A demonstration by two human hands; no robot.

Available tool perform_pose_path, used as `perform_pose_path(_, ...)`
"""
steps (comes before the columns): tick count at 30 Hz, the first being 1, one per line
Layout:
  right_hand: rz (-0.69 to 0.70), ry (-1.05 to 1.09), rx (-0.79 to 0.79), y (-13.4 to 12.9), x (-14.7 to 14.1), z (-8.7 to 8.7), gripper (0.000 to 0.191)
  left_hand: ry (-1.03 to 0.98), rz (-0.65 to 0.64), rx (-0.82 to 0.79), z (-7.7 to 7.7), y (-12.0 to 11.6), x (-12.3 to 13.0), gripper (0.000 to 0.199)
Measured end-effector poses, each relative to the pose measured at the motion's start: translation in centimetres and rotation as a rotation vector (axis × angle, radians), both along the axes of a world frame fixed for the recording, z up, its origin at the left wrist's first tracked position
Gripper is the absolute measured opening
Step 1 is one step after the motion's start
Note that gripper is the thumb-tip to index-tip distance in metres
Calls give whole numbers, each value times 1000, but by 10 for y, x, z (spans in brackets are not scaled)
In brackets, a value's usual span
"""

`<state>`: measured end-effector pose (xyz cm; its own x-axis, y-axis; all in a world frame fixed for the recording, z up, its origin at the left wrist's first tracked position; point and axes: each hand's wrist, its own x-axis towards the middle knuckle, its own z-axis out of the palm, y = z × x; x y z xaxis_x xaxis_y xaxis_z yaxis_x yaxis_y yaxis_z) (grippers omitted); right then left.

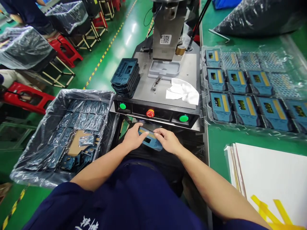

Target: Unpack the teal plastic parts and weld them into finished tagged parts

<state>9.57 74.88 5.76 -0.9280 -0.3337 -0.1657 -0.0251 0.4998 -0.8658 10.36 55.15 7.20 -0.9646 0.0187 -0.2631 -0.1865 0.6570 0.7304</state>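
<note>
Between my two hands, just below the front of the press, is a blue plastic housing (151, 143) with a dark rectangular window and a tan strip. My left hand (133, 136) grips its left end, thumb on top. My right hand (168, 140) pinches its upper right edge. Beyond them, the press's metal plate (146, 73) carries a grey fixture (164, 69), a crumpled white cloth (182, 91) and a stack of dark blue housings (126, 75). The fingers beneath the held housing are hidden.
A bin lined with clear plastic (109, 105), holding bagged blue parts, stands at left. At right, a clear tray (205, 110) holds several similar housings; white sheets (273, 175) with yellow tape strips lie nearer. Green buttons (184, 118) and a red stop button (150, 113) line the press front.
</note>
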Motion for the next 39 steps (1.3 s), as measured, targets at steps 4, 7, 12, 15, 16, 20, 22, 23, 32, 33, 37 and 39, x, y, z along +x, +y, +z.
perform_pose_path(4, -35, 19, -115, -10, 6, -11, 29, 113, -1, -159, 9, 7, 4, 92)
perform_pose_path(7, -56, -20, -138, -11, 6, -15, 30, 114, -11, -127, 10, 3, 1, 67)
perform_pose_path(12, -82, -144, -232, -7, 0, -13, 32, -51, 146, 249, 6, -9, -8, 34)
perform_pose_path(15, -109, -225, -312, -8, -1, -14, 34, -130, 269, 532, 6, -12, -9, 34)
perform_pose_path(16, -115, -246, -328, -8, -1, -14, 34, -145, 301, 591, 6, -12, -9, 35)
perform_pose_path(20, -100, -235, -308, -7, -2, -15, 37, -185, 389, 710, 9, -13, -8, 39)
perform_pose_path(22, -49, -69, -237, -4, -2, -11, 37, -166, 424, 729, 10, -15, -9, 42)
perform_pose_path(23, -3, 52, -199, -1, -2, -7, 39, -146, 451, 736, 11, -17, -9, 43)
perform_pose_path(32, 331, 567, 230, 15, 9, 42, 74, -242, 602, 860, 12, -32, -10, 43)
perform_pose_path(33, 326, 595, 247, 19, 10, 46, 70, -257, 577, 889, 13, -30, -10, 42)
perform_pose_path(37, 233, 713, 270, 50, 9, 68, 57, -265, 434, 944, 19, -23, -10, 42)
perform_pose_path(39, 110, 757, 280, 77, 2, 79, 56, -271, 424, 913, 20, -22, -9, 42)
